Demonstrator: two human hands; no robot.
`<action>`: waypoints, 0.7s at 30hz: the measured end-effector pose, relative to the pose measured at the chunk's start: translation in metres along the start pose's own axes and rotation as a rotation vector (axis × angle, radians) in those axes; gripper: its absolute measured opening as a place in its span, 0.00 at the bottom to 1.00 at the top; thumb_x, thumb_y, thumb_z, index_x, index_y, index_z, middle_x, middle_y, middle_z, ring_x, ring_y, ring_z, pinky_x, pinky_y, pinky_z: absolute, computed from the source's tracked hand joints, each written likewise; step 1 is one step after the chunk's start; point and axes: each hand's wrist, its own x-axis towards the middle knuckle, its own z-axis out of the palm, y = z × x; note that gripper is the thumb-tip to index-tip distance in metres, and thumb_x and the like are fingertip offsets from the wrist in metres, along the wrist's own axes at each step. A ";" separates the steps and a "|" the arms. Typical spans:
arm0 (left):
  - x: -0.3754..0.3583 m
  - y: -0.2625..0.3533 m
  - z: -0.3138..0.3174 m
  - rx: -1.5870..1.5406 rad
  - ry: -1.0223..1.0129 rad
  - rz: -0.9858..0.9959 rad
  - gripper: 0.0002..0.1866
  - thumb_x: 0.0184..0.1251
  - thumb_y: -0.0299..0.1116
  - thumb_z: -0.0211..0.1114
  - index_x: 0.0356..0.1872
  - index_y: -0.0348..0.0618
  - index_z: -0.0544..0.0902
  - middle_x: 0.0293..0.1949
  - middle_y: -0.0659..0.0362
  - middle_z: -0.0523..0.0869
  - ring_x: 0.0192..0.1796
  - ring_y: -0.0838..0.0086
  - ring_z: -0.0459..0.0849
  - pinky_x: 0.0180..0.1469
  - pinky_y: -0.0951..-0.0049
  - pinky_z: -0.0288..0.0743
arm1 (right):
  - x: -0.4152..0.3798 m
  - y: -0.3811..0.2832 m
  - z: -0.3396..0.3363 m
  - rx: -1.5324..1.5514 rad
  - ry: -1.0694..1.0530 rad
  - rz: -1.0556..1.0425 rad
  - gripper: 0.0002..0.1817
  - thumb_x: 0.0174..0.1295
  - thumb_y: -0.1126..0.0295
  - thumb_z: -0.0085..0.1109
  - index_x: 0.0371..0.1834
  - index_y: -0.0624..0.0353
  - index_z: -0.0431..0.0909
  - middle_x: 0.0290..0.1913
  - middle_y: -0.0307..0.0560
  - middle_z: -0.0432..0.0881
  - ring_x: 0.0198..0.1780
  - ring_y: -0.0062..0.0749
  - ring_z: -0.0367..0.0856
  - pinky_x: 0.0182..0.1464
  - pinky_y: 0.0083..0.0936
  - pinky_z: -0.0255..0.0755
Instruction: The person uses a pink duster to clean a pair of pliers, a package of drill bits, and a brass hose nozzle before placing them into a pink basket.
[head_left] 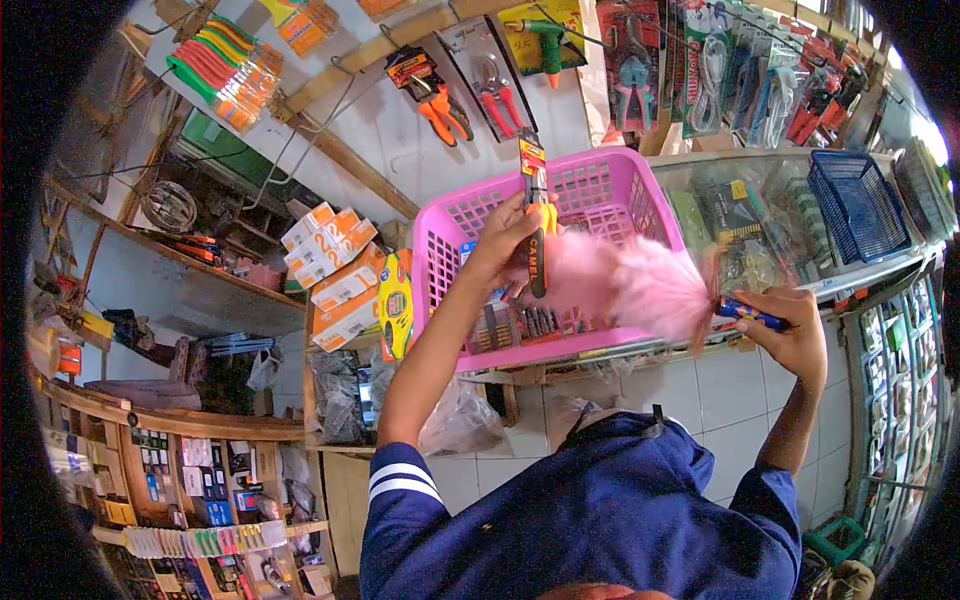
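Note:
My left hand [505,240] grips a pair of pliers [541,245] with orange and black handles marked CAMEL, held upright above a pink plastic basket [660,200]. A cardboard tag covers the tip of the pliers. In my right hand [795,330] is the blue handle of a feather duster [660,285]. Its pink feathers are blurred and reach across the basket toward the pliers; whether they touch cannot be made out. Small packaged goods lie in the basket, partly hidden by the feathers.
Behind the basket hang carded pliers [436,95], paintbrushes [228,70] and a green glue gun [545,45]. Orange and white boxes [330,250] stack at the left. A glass counter [700,190] with a blue basket [858,205] stands at the right.

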 end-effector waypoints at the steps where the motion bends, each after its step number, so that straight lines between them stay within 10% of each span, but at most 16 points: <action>1: 0.001 -0.004 -0.004 0.020 -0.006 -0.008 0.28 0.66 0.46 0.69 0.60 0.39 0.74 0.42 0.63 0.80 0.38 0.82 0.80 0.41 0.78 0.78 | -0.001 0.000 0.000 0.002 -0.012 -0.008 0.21 0.46 0.70 0.74 0.46 0.65 0.85 0.24 0.49 0.80 0.25 0.28 0.75 0.30 0.24 0.66; 21: 0.003 -0.009 -0.015 0.062 -0.031 0.010 0.32 0.63 0.53 0.69 0.59 0.40 0.72 0.46 0.61 0.80 0.48 0.76 0.82 0.50 0.72 0.78 | 0.001 0.002 0.007 0.082 0.042 0.092 0.21 0.48 0.70 0.72 0.47 0.65 0.85 0.28 0.50 0.83 0.27 0.25 0.76 0.32 0.23 0.68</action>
